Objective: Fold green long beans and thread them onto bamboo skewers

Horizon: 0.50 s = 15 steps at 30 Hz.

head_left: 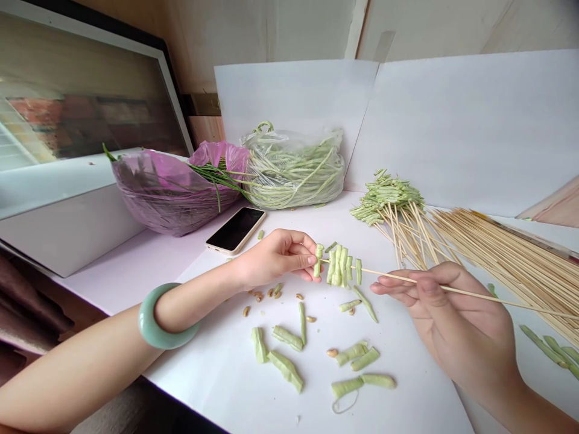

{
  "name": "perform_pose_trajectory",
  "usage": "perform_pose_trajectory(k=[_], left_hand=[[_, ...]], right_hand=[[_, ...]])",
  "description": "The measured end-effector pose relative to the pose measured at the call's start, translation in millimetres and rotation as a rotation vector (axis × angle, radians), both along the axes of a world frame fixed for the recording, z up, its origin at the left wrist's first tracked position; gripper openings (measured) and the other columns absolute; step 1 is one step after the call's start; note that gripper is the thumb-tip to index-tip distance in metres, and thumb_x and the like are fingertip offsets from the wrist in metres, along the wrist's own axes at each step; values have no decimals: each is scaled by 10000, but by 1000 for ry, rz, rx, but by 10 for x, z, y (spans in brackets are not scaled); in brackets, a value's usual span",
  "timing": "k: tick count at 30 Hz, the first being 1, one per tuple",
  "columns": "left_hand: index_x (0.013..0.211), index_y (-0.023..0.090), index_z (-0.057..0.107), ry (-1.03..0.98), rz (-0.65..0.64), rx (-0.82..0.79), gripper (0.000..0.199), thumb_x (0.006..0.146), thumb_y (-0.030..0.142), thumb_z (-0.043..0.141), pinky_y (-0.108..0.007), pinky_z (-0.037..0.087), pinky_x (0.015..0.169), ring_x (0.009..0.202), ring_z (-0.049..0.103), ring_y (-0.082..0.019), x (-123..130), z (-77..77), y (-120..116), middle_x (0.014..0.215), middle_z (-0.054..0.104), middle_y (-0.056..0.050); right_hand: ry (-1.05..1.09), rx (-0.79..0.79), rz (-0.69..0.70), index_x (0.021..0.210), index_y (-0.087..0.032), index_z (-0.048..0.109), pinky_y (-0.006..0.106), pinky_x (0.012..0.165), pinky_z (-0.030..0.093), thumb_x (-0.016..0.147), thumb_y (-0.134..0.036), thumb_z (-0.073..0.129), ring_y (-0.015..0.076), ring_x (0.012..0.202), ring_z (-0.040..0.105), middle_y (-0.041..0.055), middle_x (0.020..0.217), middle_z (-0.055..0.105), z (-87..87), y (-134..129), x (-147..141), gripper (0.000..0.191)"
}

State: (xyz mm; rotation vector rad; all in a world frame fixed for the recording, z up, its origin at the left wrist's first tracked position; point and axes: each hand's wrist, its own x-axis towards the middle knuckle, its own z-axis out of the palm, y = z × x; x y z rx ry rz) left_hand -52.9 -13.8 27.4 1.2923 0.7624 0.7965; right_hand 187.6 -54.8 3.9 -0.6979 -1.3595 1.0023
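My right hand (pixel 456 325) grips a thin wooden skewer (pixel 402 277), pinched between thumb and fingers, its tip pointing left. Several short green bean pieces (pixel 337 266) are threaded crosswise along its left part. At the tip, my left hand (pixel 284 256) pinches one more bean piece (pixel 318 260), through which the skewer seems to pass. A pale green bangle (pixel 156 316) circles my left wrist. Below the hands, cut bean pieces (pixel 286 371) and small brown seeds (pixel 259 296) lie scattered on the white tabletop (pixel 235 367).
Filled bean skewers (pixel 389 196) are piled at the back right, beside a bundle of bare skewers (pixel 506 253). A phone (pixel 236 230), a purple bag (pixel 172 193) of greens and a clear bag (pixel 296 172) of long beans stand behind. Several beans (pixel 549 348) lie far right.
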Motion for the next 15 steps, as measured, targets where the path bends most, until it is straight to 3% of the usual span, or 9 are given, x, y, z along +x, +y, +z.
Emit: perform_pose_trajectory(k=[9, 15], left_hand=[[760, 74, 641, -10, 38, 21, 339, 652, 338, 823, -254, 556, 646, 655, 679, -143, 34, -36, -13, 672, 693, -58], [746, 77, 662, -48, 57, -15, 317, 634, 318, 835, -248, 565, 644, 653, 689, -144, 61, -84, -22, 676, 710, -56]], right_hand=[[-66, 43, -43, 766, -226, 624, 337, 762, 621, 863, -297, 659, 198, 759, 742, 5, 812, 748, 3, -52, -7, 125], [-66, 50, 9, 777, -226, 621, 367, 757, 620, 872, -281, 647, 208, 764, 741, 19, 836, 758, -18, -44, -34, 112]])
